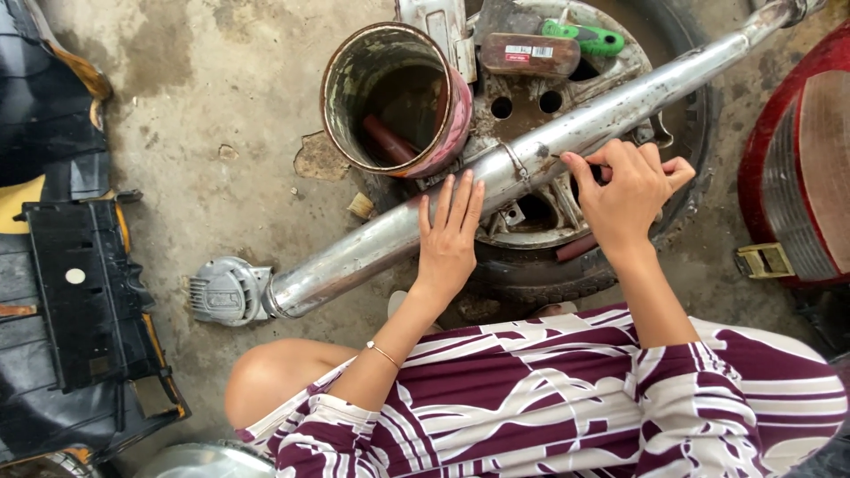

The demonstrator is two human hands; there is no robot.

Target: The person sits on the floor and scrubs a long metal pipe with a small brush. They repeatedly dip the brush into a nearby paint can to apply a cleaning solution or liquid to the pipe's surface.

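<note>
A long silver exhaust pipe (372,252) lies slantwise across a wheel with a tyre (531,274), its grey end cap (226,290) at the lower left. My left hand (449,239) rests flat on the pipe's middle, fingers spread. My right hand (627,190) pinches a thin dark tool against the pipe, beside a wire loop (516,164) wrapped around it. What the tool is cannot be made out. I sit over the wheel in a maroon and white patterned garment.
A rusty open can (394,97) with a red stick inside stands against the wheel. A brown block (529,55) and a green-handled tool (586,35) lie on the rim. Black plastic panels (75,301) lie at left, a red body part (797,168) at right.
</note>
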